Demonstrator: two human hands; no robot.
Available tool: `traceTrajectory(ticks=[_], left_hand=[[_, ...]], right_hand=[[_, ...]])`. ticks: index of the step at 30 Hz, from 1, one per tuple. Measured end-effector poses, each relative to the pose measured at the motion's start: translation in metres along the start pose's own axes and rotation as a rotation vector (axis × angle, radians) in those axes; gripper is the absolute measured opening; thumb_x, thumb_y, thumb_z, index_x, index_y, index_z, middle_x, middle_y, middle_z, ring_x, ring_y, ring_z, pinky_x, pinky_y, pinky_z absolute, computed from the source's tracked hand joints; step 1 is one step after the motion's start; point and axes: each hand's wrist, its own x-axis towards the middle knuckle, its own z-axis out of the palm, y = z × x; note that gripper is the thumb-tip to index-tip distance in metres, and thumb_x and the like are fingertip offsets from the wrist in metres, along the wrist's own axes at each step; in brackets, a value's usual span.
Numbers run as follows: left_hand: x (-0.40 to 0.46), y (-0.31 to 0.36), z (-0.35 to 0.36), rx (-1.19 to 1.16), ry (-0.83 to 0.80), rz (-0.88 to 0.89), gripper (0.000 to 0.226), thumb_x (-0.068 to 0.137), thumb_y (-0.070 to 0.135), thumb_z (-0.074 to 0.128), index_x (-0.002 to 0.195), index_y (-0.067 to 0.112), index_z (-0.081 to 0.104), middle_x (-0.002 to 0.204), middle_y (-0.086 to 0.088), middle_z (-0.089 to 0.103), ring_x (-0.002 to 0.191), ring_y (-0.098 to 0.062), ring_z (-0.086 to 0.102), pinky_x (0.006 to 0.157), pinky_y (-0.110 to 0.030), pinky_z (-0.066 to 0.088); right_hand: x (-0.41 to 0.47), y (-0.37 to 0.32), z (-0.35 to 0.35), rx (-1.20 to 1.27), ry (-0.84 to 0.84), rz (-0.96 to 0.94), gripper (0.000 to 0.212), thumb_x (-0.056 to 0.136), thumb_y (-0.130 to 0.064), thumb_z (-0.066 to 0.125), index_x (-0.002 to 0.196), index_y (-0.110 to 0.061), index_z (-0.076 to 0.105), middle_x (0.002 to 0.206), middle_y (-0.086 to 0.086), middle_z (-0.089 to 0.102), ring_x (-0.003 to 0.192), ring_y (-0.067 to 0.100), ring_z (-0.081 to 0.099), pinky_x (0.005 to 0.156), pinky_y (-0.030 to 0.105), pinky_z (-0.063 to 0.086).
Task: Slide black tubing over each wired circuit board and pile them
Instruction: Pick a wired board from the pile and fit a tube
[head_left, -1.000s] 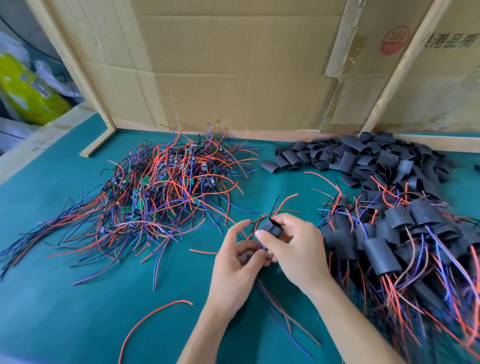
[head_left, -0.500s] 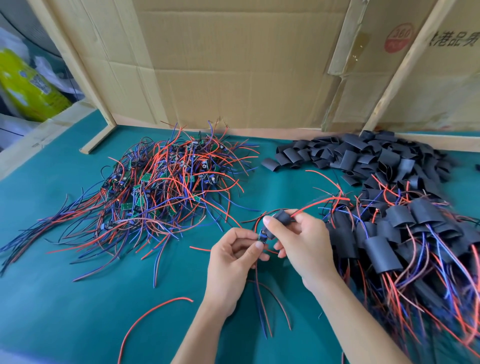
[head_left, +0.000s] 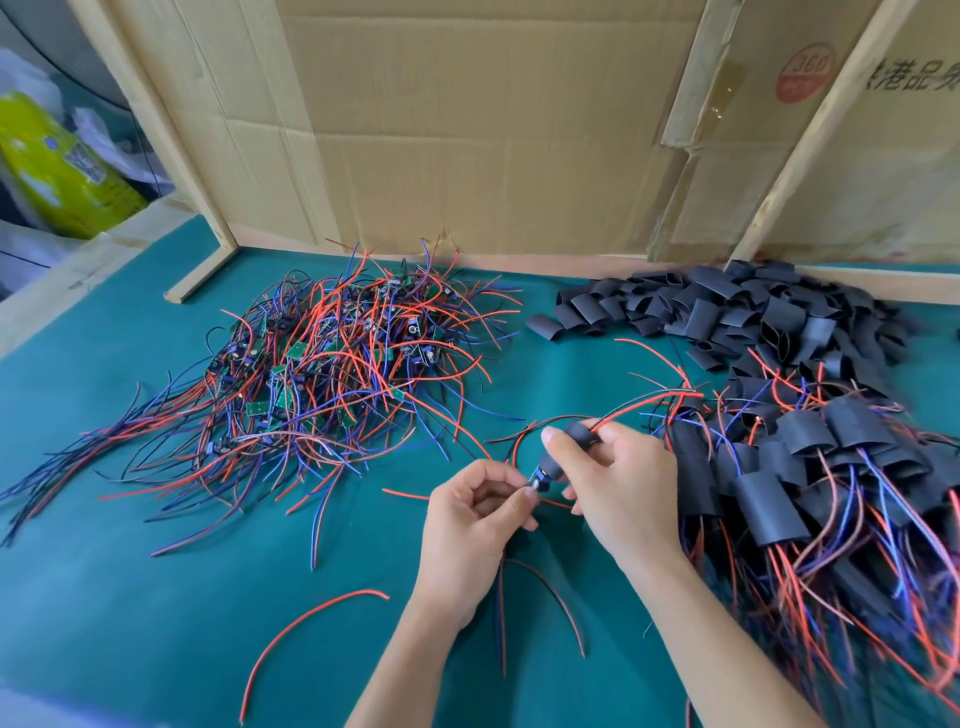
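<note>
My right hand (head_left: 618, 488) grips a piece of black tubing (head_left: 579, 434) with red and black wires running out of its far end. My left hand (head_left: 475, 512) pinches the small wired circuit board (head_left: 540, 475) at the tube's near end, its wires hanging below. A tangled heap of bare wired boards (head_left: 322, 364) lies at the left. Loose black tubing pieces (head_left: 727, 312) are heaped at the back right. Sleeved boards (head_left: 810, 467) are piled at the right, just beyond my right hand.
A green mat (head_left: 156, 597) covers the table. Cardboard panels (head_left: 493, 130) with wooden strips wall the back. A loose red wire (head_left: 311, 623) lies at the front left. A yellow-green bag (head_left: 57, 166) sits beyond the left edge.
Both hands have risen a little and shifted right. The tubing has moved further along the wires, and the board's end now shows between my hands.
</note>
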Motion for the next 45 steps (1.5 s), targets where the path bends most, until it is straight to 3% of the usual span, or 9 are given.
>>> traceTrajectory(ticks=[9, 16, 21, 27, 31, 35, 39, 42, 45], left_hand=[[-0.001, -0.001, 0.002, 0.0, 0.053, 0.035, 0.016, 0.09, 0.005, 0.077, 0.087, 0.006, 0.061, 0.077, -0.012, 0.071, 0.059, -0.018, 0.063, 0.06, -0.021, 0.051], [-0.002, 0.0, 0.003, 0.095, 0.038, 0.061, 0.01, 0.095, 0.002, 0.067, 0.087, 0.003, 0.06, 0.073, -0.012, 0.072, 0.057, -0.015, 0.062, 0.057, -0.016, 0.045], [-0.003, 0.003, 0.008, 0.054, 0.022, 0.048, 0.027, 0.102, 0.021, 0.062, 0.086, 0.0, 0.061, 0.075, -0.015, 0.07, 0.059, -0.018, 0.061, 0.056, -0.021, 0.046], [0.0, -0.001, 0.007, 0.061, 0.045, 0.039, 0.017, 0.102, 0.005, 0.058, 0.086, 0.0, 0.061, 0.079, -0.015, 0.072, 0.059, -0.018, 0.063, 0.055, -0.022, 0.046], [0.0, 0.001, 0.007, 0.048, 0.043, 0.022, 0.013, 0.101, 0.002, 0.057, 0.088, 0.0, 0.06, 0.079, -0.015, 0.072, 0.059, -0.018, 0.063, 0.055, -0.02, 0.046], [-0.001, 0.002, 0.007, 0.04, 0.04, 0.016, 0.01, 0.099, -0.001, 0.056, 0.09, -0.001, 0.059, 0.08, -0.017, 0.071, 0.06, -0.017, 0.064, 0.055, -0.021, 0.046], [-0.002, 0.004, 0.006, 0.062, 0.046, 0.025, 0.012, 0.099, -0.001, 0.056, 0.088, 0.001, 0.059, 0.079, -0.017, 0.071, 0.06, -0.018, 0.064, 0.056, -0.022, 0.046], [-0.003, 0.005, 0.006, 0.067, 0.051, 0.018, 0.011, 0.099, -0.001, 0.055, 0.088, 0.001, 0.059, 0.079, -0.018, 0.07, 0.06, -0.018, 0.064, 0.057, -0.023, 0.046], [-0.003, 0.004, 0.006, 0.06, 0.042, 0.016, 0.011, 0.099, -0.001, 0.055, 0.089, -0.001, 0.059, 0.079, -0.018, 0.07, 0.06, -0.017, 0.065, 0.057, -0.023, 0.047]], right_hand=[[-0.005, 0.0, 0.006, -0.071, -0.15, 0.007, 0.056, 0.07, -0.064, 0.067, 0.07, -0.007, 0.064, 0.058, 0.006, 0.068, 0.057, 0.029, 0.068, 0.054, 0.048, 0.059], [-0.006, -0.006, 0.001, 0.331, -0.278, 0.091, 0.011, 0.094, -0.022, 0.073, 0.088, -0.015, 0.078, 0.073, 0.003, 0.075, 0.063, 0.012, 0.064, 0.053, 0.021, 0.05], [0.004, -0.026, -0.029, 0.364, -0.069, 0.068, 0.019, 0.09, -0.015, 0.075, 0.081, -0.03, 0.082, 0.075, -0.004, 0.076, 0.064, 0.008, 0.065, 0.049, 0.02, 0.048], [0.035, -0.029, -0.157, -0.497, 0.272, -0.017, 0.046, 0.071, -0.079, 0.064, 0.108, -0.051, 0.061, 0.079, -0.016, 0.076, 0.092, 0.014, 0.072, 0.085, 0.044, 0.059], [0.048, -0.044, -0.185, -0.503, 0.347, -0.045, 0.019, 0.073, -0.067, 0.059, 0.092, -0.063, 0.061, 0.089, -0.013, 0.072, 0.1, 0.026, 0.073, 0.095, 0.054, 0.056], [0.05, -0.09, -0.087, -0.556, -0.016, -0.278, 0.017, 0.076, -0.048, 0.059, 0.09, -0.045, 0.07, 0.076, -0.027, 0.071, 0.076, -0.002, 0.067, 0.071, 0.022, 0.05], [0.086, -0.086, 0.021, -0.646, -0.424, -0.412, 0.018, 0.092, -0.027, 0.065, 0.108, -0.03, 0.073, 0.107, -0.009, 0.075, 0.104, 0.023, 0.067, 0.091, 0.032, 0.049], [0.11, -0.071, 0.074, -0.687, -0.46, -0.343, 0.039, 0.1, -0.034, 0.06, 0.137, -0.022, 0.061, 0.145, 0.002, 0.06, 0.134, 0.029, 0.053, 0.105, 0.038, 0.043], [0.119, -0.053, 0.095, -0.674, -0.388, -0.293, 0.026, 0.1, -0.037, 0.061, 0.113, -0.018, 0.075, 0.121, 0.009, 0.073, 0.12, 0.036, 0.06, 0.091, 0.038, 0.048]])
